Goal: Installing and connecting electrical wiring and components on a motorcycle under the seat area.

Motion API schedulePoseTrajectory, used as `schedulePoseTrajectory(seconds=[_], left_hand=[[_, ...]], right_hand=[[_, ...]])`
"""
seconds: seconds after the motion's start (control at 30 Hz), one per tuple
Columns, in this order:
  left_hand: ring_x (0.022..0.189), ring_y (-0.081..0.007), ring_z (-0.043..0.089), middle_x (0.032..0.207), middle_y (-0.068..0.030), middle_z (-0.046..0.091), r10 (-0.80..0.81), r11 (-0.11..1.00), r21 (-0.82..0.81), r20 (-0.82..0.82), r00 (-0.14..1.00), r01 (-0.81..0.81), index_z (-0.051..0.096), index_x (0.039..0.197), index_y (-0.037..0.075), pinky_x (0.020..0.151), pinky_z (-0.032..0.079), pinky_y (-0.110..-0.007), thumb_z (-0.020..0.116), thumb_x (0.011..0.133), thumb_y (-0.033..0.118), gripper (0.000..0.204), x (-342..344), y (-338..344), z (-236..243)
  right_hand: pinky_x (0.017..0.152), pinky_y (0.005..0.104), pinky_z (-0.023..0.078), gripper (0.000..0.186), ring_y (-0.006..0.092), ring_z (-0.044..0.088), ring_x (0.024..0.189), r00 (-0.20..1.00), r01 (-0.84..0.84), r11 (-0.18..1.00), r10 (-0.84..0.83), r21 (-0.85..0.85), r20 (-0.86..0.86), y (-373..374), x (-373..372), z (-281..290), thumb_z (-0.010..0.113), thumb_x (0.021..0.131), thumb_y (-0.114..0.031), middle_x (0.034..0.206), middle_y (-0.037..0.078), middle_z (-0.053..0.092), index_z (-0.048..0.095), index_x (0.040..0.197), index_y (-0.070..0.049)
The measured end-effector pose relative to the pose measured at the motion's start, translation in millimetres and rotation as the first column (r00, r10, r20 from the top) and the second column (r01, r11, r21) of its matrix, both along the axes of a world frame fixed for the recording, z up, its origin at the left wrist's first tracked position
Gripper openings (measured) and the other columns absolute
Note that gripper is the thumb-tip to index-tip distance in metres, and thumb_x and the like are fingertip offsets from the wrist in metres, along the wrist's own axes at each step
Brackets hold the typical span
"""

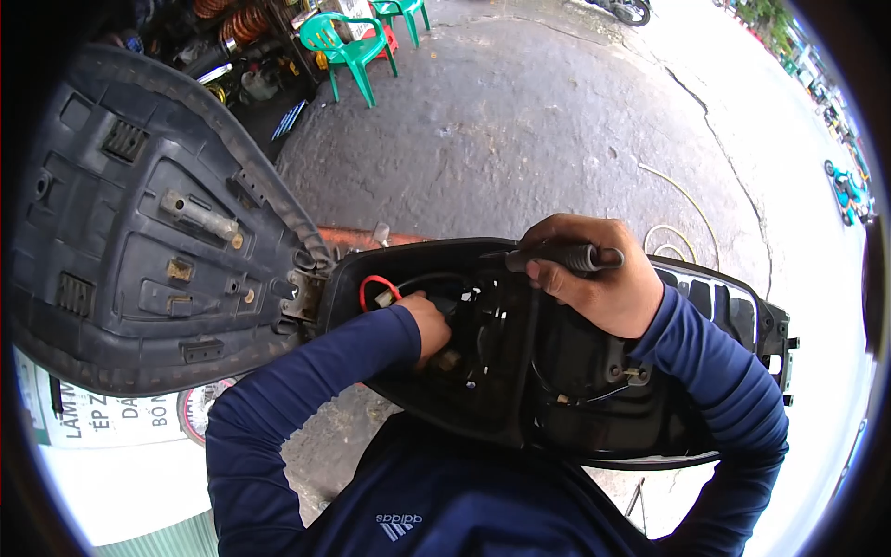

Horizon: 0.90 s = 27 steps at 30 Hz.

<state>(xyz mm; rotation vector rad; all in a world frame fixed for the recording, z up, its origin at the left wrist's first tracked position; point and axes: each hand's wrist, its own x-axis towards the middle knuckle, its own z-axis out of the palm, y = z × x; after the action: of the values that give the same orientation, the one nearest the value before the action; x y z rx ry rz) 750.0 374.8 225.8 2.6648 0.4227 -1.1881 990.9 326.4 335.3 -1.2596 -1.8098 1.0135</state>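
An open under-seat compartment (501, 408) of a motorbike lies before me, its black seat (121, 306) tipped up at the left. My left hand (429, 327) reaches down into the compartment's left end, fingers curled and mostly hidden, beside a looped red cable (365, 290) and a pale connector (384, 299). Whatever it grips there is too dark to make out. Over the far rim, my right hand (594, 278) is closed around a dark-handled screwdriver (566, 257). The screwdriver lies nearly level, its thin tip pointing left.
A metal hinge (299, 295) joins the seat to the body. Inside the right part of the compartment are a metal latch (633, 373) and a thin cable. Beyond, a pale hose (691, 200) curls on the concrete floor, with green plastic chairs (348, 51) and cluttered shelves farther back.
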Motion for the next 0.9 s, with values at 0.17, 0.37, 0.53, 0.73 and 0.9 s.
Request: schedulePoseTrajectory(seconds=[0.17,0.37,0.53,0.73,0.9], left_hand=[[0.097,-0.0266,0.069,0.096,-0.0087,0.073,0.196,0.980,-0.122,0.418,0.887,-0.159,0.075,0.100,0.010,0.096,0.043,-0.043,0.078,0.071,0.028,0.035,-23.4,5.9,23.8],[0.103,-0.0336,0.067,0.109,-0.0140,0.070,0.505,0.863,-0.478,0.822,0.263,-0.163,0.067,0.109,0.001,0.087,0.054,-0.039,0.073,0.079,0.010,0.032,-24.2,13.4,17.5],[0.098,-0.0276,0.069,0.104,-0.0140,0.070,0.736,0.676,-0.679,0.610,0.293,-0.286,0.067,0.109,0.001,0.087,0.053,-0.036,0.072,0.081,0.008,0.030,-17.6,11.0,16.8],[0.102,-0.0285,0.071,0.103,-0.0138,0.070,0.817,0.575,-0.762,0.553,0.163,-0.300,0.061,0.117,0.001,0.089,0.054,-0.035,0.078,0.082,0.008,0.040,-9.6,12.4,10.1],[0.104,-0.0206,0.071,0.103,-0.0090,0.072,0.830,0.541,-0.765,0.552,0.076,-0.349,0.059,0.117,0.000,0.089,0.055,-0.032,0.083,0.077,0.004,0.047,-9.8,10.5,7.3]], right_hand=[[0.075,0.0334,0.054,0.018,0.0206,0.069,0.077,1.000,0.017,1.000,-0.017,0.005,-0.018,-0.8,3.7,-0.9,0.070,0.084,-0.010,0.081,0.015,0.070,0.070,0.098,0.000],[0.073,0.0306,0.054,0.015,0.0141,0.067,0.077,0.990,0.008,0.998,-0.018,-0.070,-0.143,2.3,5.2,-0.9,0.071,0.084,-0.008,0.080,0.009,0.071,0.070,0.096,0.001],[0.071,0.0292,0.053,0.013,0.0123,0.066,0.074,0.990,-0.059,0.995,0.048,-0.085,-0.135,0.6,6.7,-3.0,0.076,0.082,-0.008,0.080,0.007,0.071,0.070,0.092,-0.002],[0.073,0.0320,0.054,0.016,0.0213,0.070,0.075,0.989,-0.143,0.982,0.136,-0.126,-0.067,6.7,-1.2,-13.1,0.076,0.079,-0.006,0.082,0.011,0.072,0.070,0.094,-0.002],[0.074,0.0336,0.055,0.018,0.0268,0.071,0.077,0.987,-0.163,0.987,0.163,-0.006,-0.014,12.8,-4.6,-21.6,0.076,0.079,-0.005,0.084,0.012,0.072,0.070,0.096,-0.001]])
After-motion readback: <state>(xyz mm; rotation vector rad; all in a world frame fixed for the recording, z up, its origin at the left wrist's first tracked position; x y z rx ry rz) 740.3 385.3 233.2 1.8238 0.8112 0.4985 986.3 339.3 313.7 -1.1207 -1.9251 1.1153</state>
